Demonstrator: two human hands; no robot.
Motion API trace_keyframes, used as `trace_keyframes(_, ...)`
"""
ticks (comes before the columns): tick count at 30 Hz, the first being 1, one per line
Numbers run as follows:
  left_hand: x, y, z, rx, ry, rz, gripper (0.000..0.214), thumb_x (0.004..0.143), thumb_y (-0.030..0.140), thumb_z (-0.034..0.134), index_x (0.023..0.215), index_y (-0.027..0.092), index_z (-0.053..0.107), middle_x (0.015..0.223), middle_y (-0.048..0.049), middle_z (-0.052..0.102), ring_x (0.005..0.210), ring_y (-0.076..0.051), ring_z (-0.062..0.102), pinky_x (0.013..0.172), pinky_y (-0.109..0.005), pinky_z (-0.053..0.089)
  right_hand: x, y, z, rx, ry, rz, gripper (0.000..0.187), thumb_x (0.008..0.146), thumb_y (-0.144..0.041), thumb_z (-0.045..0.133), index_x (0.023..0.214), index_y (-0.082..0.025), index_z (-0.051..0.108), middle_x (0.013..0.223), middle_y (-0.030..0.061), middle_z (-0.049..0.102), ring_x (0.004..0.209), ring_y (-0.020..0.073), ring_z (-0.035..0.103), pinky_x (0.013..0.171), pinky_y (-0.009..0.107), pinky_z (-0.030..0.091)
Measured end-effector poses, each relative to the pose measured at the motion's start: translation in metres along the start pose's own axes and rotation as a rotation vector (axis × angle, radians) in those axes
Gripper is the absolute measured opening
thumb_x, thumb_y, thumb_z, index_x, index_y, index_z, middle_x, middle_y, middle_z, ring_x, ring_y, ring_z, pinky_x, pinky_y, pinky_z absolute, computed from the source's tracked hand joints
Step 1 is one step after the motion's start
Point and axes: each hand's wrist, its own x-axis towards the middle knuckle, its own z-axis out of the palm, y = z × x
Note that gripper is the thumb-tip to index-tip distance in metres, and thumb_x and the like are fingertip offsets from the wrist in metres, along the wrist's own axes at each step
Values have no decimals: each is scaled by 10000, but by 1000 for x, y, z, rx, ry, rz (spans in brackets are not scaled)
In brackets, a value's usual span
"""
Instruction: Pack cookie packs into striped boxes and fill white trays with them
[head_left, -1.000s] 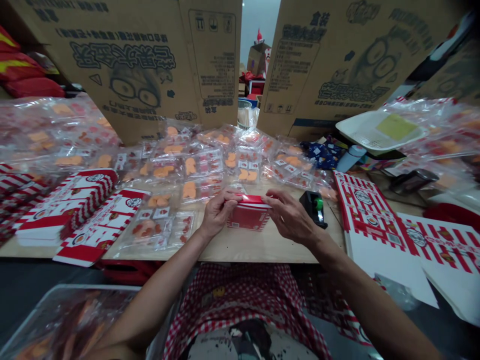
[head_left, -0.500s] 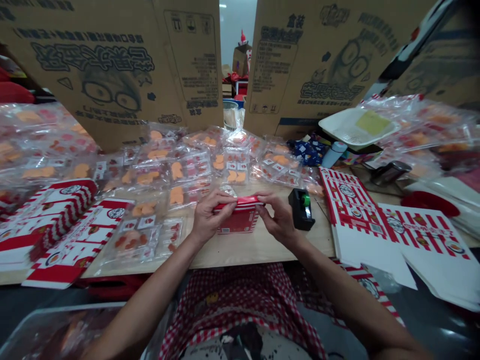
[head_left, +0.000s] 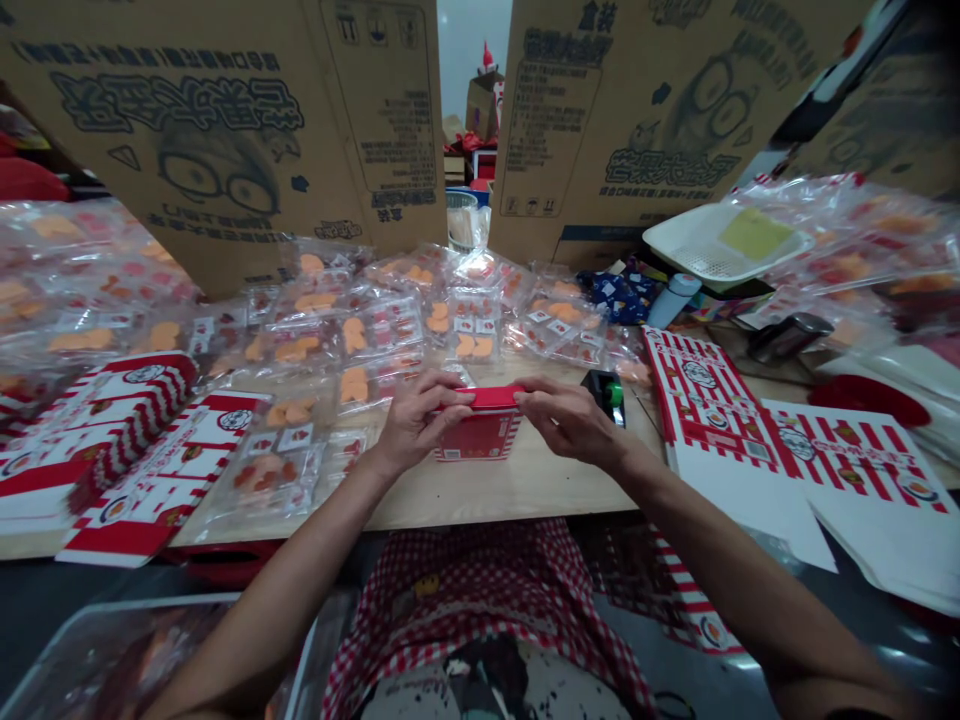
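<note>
**Q:** What state is shown at the hands?

**A:** The left hand (head_left: 416, 422) and right hand (head_left: 568, 420) are closed from either side onto the red top of a small carton (head_left: 478, 437). The carton is held between them, with the fingers bent over its upper edge.

**Q:** Where is the carton located?

**A:** It is stood on the worktop (head_left: 517, 495), near the front edge and roughly midway along it.

**Q:** How is the carton presented?

**A:** A red face with a white border is shown. The red top appears folded down, but its seam is hidden by the fingers.

**Q:** What is placed around it?

**A:** Clear packets (head_left: 379, 335) of orange sweets are spread behind it. Flat striped cartons (head_left: 709, 400) are laid to the right, and a black dispenser (head_left: 609, 390) is partly hidden behind the right hand.
</note>
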Motion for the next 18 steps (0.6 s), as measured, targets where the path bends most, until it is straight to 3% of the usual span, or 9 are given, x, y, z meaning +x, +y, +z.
trace_keyframes(3,13,3,-7,217,-184,151,171,951,331,678,1054,211,741,1157,-111,743,1002,-212,715,891,-361,550,6,-6,0,30,-11,44,155,986,-130,481,980,-202,618,1062,108,714,883,175,684,734,285,550)
trace_keyframes(5,20,7,-7,323,-206,214,165,990,281,613,1084,225,736,1096,-80,762,931,-180,729,812,-300,559,5,-9,-1,134,50,173,139,978,-150,510,1005,-203,635,1124,107,712,953,181,690,792,295,556)
trace_keyframes(7,23,12,-2,370,-143,229,178,1004,228,569,1063,219,737,1018,-61,765,851,-152,727,736,-248,554,-6,-6,-7,216,149,426,172,944,-153,534,1058,-209,649,1249,105,683,1056,197,682,844,307,560)
trace_keyframes(9,24,16,4,376,-84,205,157,990,203,582,1034,205,732,1002,-59,761,835,-148,725,727,-234,556,-31,6,-21,157,282,861,241,905,-146,533,1102,-218,652,1289,92,669,1079,204,680,859,311,557)
trace_keyframes(12,24,19,14,365,-77,193,118,971,188,607,1003,192,721,982,-54,759,821,-150,728,717,-230,558,-80,25,-43,-19,395,1471,213,859,-134,552,1031,-188,665,1091,94,723,963,220,710,794,307,550)
trace_keyframes(15,26,19,22,357,-113,204,95,967,212,623,944,178,709,952,-58,753,790,-154,722,698,-239,557,-114,33,-45,70,337,1683,47,839,-175,610,857,-163,652,775,66,705,694,218,715,569,263,497)
trace_keyframes(18,29,19,25,356,-125,190,93,964,232,635,920,180,699,948,-59,749,784,-157,716,701,-249,555,-120,33,-32,240,313,1771,105,852,-240,639,779,-165,626,645,29,656,507,175,661,419,207,372)
